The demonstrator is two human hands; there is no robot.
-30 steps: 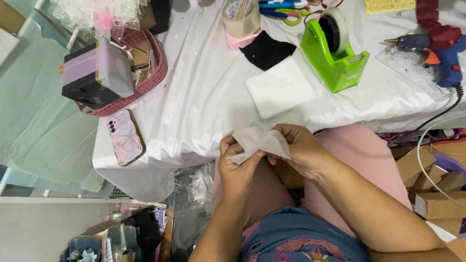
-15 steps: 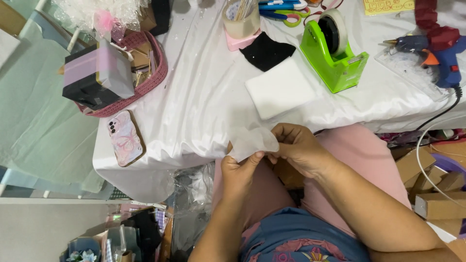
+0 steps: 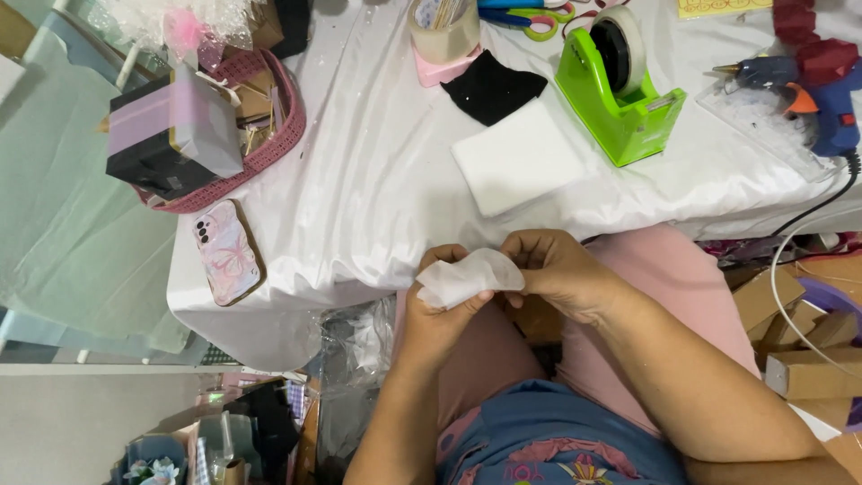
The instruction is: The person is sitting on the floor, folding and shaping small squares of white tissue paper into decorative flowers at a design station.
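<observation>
Left hand (image 3: 440, 310): I see it pinching the lower edge of a small white sheet (image 3: 469, 277).
Right hand (image 3: 558, 269): clamped on the sheet's other end, close to the left.
Sheet: held over the lap, just below the white-draped table (image 3: 377, 180) edge.
Progress: sheet is crumpled, not flat; I judge the shaping half done.
Packages: grey-and-black box (image 3: 171, 135) in a pink basket (image 3: 274, 135), far left of the green tape dispenser (image 3: 620, 85); white pad (image 3: 519, 157) just left of it.

Both hands, left hand (image 3: 440, 310) and right hand (image 3: 561, 269), pinch a small white translucent piece (image 3: 469, 277) just below the white-draped tabletop (image 3: 377, 180), near a white square pad (image 3: 516, 157) and green tape dispenser (image 3: 620, 90).
</observation>
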